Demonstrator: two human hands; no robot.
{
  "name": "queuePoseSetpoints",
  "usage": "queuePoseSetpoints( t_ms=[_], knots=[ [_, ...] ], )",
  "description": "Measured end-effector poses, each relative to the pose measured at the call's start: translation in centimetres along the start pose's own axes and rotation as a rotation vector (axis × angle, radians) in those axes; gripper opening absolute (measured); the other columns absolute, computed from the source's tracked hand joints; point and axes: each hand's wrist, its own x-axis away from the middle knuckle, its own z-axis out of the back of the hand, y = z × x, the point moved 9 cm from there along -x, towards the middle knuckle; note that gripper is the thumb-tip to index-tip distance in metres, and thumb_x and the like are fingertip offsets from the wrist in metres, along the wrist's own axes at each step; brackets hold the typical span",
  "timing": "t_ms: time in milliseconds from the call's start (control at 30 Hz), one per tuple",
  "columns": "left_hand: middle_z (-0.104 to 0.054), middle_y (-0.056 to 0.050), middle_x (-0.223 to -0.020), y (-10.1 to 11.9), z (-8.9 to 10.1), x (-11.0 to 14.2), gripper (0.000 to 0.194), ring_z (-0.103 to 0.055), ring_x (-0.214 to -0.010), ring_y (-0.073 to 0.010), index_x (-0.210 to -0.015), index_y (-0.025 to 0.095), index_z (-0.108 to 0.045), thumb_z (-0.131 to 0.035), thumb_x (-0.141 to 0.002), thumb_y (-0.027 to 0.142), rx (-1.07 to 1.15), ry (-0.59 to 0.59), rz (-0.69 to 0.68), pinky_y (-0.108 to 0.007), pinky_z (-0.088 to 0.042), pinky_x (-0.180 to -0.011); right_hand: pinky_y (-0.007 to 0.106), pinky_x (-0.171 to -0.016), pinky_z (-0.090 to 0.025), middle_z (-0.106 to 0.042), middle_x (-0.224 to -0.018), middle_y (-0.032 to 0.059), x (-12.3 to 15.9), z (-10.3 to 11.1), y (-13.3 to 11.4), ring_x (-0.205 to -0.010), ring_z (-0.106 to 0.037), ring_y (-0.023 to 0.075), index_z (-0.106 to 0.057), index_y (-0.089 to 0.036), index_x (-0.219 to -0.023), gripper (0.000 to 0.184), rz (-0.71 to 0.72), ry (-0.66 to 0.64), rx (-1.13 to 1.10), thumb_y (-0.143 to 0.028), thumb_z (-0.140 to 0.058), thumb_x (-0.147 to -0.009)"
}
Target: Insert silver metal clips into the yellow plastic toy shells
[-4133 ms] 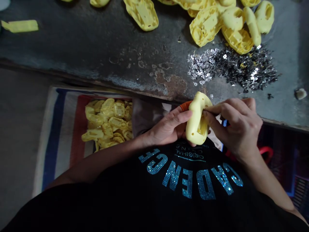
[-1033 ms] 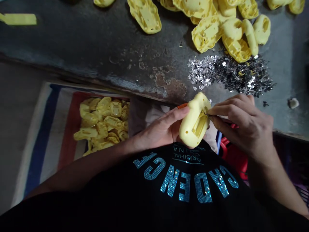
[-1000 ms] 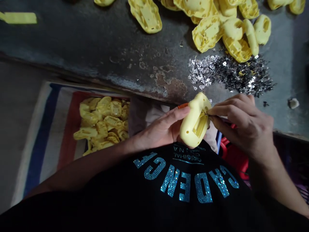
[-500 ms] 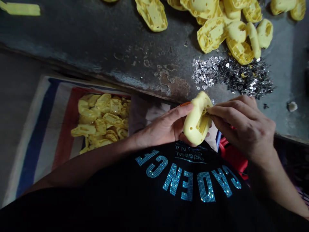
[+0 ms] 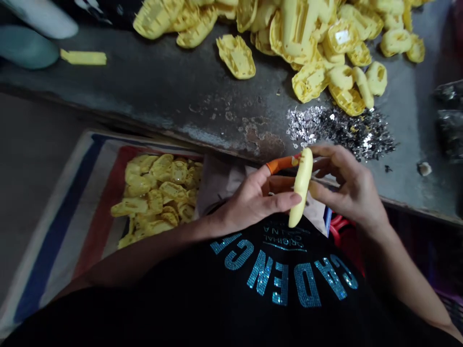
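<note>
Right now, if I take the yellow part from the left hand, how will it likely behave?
The yellow part looks stiff: no dent shows where the left hand pinches it. It may feel somewhat slippery, as its surface looks smooth.

Dim light, glinting metal bits (image 5: 367,137), shadow beneath the bench (image 5: 162,91)

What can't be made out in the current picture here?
Head view throughout:
Held yellow shell: broad faces, turned almost edge-on.
Shiny pieces: individual shapes mostly, too small.
Yellow pile: far end, cut off by the top edge.
Yellow parts near striped sheet: lower ones, covered by upper ones.
</note>
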Motion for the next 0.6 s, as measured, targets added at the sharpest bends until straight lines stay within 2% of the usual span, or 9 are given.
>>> queuePoseSetpoints(
  t_ms=[67,167,300,333,400,500,533,600],
  knots=[
    [-0.091,-0.011,-0.13,0.6,0.3,0.7,0.079,-0.088,-0.109,-0.0221,-0.162,0.028,-0.074,-0.106,-0.09,0.03,-0.057,-0.005,-0.044,-0.026,-0.069,-0.091,0.04,-0.085,-0.069,-0.077,-0.125,0.0045,-0.2,-0.7,-0.5,-0.094,-0.079,0.0205,-0.072,-0.031,-0.142,0.046,0.052,0.039,-0.006,-0.038,-0.092,-0.101],
    [-0.091,-0.012,-0.13,1.8,1.6,1.8,0.067,-0.086,-0.11,-0.0218,-0.15,0.023,-0.084,-0.107,-0.088,0.037,-0.195,0.059,-0.115,-0.026,-0.068,-0.097,0.036,-0.082,-0.069,-0.076,-0.123,0.0034,-0.7,-1.7,-1.2,-0.095,-0.077,0.0195,-0.069,-0.031,-0.139,0.044,0.158,0.138,-0.001,-0.031,-0.089,-0.1],
    [-0.091,-0.008,-0.1,2.8,3.9,3.3,0.055,-0.078,-0.077,-0.015,-0.141,0.021,-0.09,-0.1,-0.095,0.049,-0.323,0.169,-0.153,-0.024,-0.064,-0.082,0.034,-0.081,-0.069,-0.074,-0.125,0.0032,-2.0,-3.0,-2.6,-0.095,-0.074,0.0179,-0.067,-0.032,-0.142,0.049,0.29,0.211,0.023,-0.021,-0.085,-0.097],
    [-0.09,-0.008,-0.098,2.9,4.7,3.6,0.054,-0.078,-0.077,-0.0159,-0.139,0.021,-0.092,-0.1,-0.095,0.051,-0.347,0.198,-0.169,-0.024,-0.064,-0.08,0.034,-0.082,-0.069,-0.074,-0.126,0.0032,-2.4,-3.4,-3.0,-0.095,-0.073,0.0178,-0.067,-0.032,-0.142,0.051,0.309,0.207,0.029,-0.019,-0.084,-0.096],
    [-0.092,-0.01,-0.104,2.8,6.4,4.1,0.051,-0.084,-0.088,-0.0218,-0.132,0.021,-0.094,-0.101,-0.093,0.052,-0.386,0.259,-0.208,-0.028,-0.066,-0.086,0.035,-0.084,-0.07,-0.074,-0.127,0.004,-3.2,-4.4,-3.8,-0.097,-0.074,0.0184,-0.066,-0.032,-0.143,0.052,0.333,0.193,0.044,-0.017,-0.083,-0.096],
    [-0.093,-0.013,-0.114,2.3,10.5,5.0,0.054,-0.088,-0.104,-0.0337,-0.121,0.021,-0.096,-0.1,-0.088,0.063,-0.388,0.432,-0.241,-0.042,-0.07,-0.1,0.036,-0.088,-0.071,-0.076,-0.138,0.008,-5.4,-6.3,-4.4,-0.108,-0.077,0.0208,-0.064,-0.03,-0.148,0.051,0.349,0.076,0.055,-0.02,-0.082,-0.102],
    [-0.093,-0.014,-0.113,2.3,12.1,5.7,0.058,-0.089,-0.105,-0.0366,-0.117,0.021,-0.095,-0.1,-0.084,0.069,-0.383,0.514,-0.242,-0.045,-0.071,-0.1,0.036,-0.09,-0.071,-0.077,-0.141,0.0094,-6.5,-7.0,-4.3,-0.111,-0.078,0.0215,-0.064,-0.029,-0.151,0.051,0.341,-0.008,0.082,-0.024,-0.082,-0.104],
    [-0.093,-0.014,-0.109,2.9,15.0,8.0,0.065,-0.089,-0.106,-0.0403,-0.115,0.022,-0.094,-0.102,-0.077,0.075,-0.388,0.666,-0.252,-0.047,-0.073,-0.096,0.036,-0.096,-0.071,-0.08,-0.143,0.0093,-9.4,-7.7,-2.5,-0.116,-0.081,0.0221,-0.067,-0.028,-0.154,0.05,0.246,-0.17,0.278,-0.033,-0.084,-0.107]
  ],
)
